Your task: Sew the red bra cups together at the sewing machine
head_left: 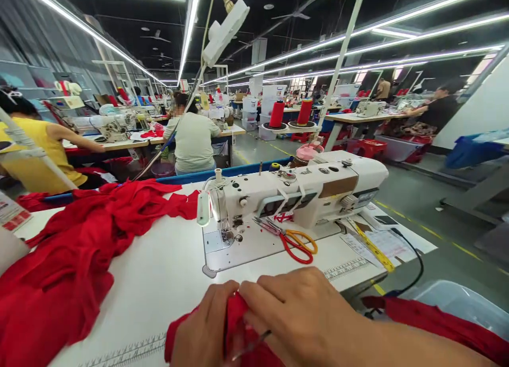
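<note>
Close to the front edge of the table, my left hand (204, 324) pinches a piece of red fabric (237, 309). My right hand (304, 308) grips the same fabric, its fingertips meeting those of the left. A thin dark metal piece (254, 344), blurred, shows below the right fingers; its kind cannot be made out. Beyond the hands stands a white sewing machine (294, 192) with its needle area lit. Scissors (296, 242) with red and orange handles lie on its bed. The lower part of the fabric is hidden by my hands and the frame's edge.
A heap of red cloth (75, 250) covers the table's left side. At right lie papers with a yellow tape measure (371, 245). A clear plastic bin (457, 303) with red cloth stands at lower right. Red thread cones (305, 112) rise behind the machine. Other people sit at machines farther off.
</note>
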A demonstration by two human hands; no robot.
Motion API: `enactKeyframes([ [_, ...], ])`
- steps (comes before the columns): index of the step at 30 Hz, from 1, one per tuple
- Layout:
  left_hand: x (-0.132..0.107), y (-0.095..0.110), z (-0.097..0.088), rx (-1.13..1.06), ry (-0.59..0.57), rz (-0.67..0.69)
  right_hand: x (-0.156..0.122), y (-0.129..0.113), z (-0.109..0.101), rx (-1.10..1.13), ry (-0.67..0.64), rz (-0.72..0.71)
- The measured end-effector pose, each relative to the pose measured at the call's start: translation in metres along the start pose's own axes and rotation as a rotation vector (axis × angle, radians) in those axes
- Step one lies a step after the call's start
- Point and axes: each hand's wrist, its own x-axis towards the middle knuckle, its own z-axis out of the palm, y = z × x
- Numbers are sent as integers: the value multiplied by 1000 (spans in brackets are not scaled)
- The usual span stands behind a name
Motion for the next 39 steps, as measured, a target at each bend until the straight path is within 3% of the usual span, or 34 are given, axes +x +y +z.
enactKeyframes([
  [3,11,-13,-36,-15,-18,20,-10,20,9,-71,-41,40],
  [7,9,-52,-82,163,-40,149,-35,60,29,-90,-114,156],
  [10,8,-83,-99,403,-52,166,-36,85,35,-237,-67,223],
  [14,-1,-110,-107,825,54,151,-32,103,31,-542,83,171],
  [16,-17,-115,-98,895,77,202,-39,103,37,-581,90,122],
  [17,-28,-116,-89,897,36,252,-46,100,44,-556,66,100],
  [20,-60,-110,-56,814,-45,380,-69,85,72,-336,-66,61],
  [22,-72,-100,-35,685,8,393,-75,72,87,-162,-120,54],
  [24,-70,-87,-18,538,45,333,-69,62,96,-24,-107,38],
  [27,-48,-70,4,280,53,235,-41,51,108,110,-49,-29],
  [30,-27,-67,29,156,80,232,-20,42,125,92,-117,-92],
  [34,-32,-81,52,178,33,175,-31,34,142,0,-161,-109],
  [39,-49,-95,54,79,-45,135,-52,36,130,176,-282,17],
])
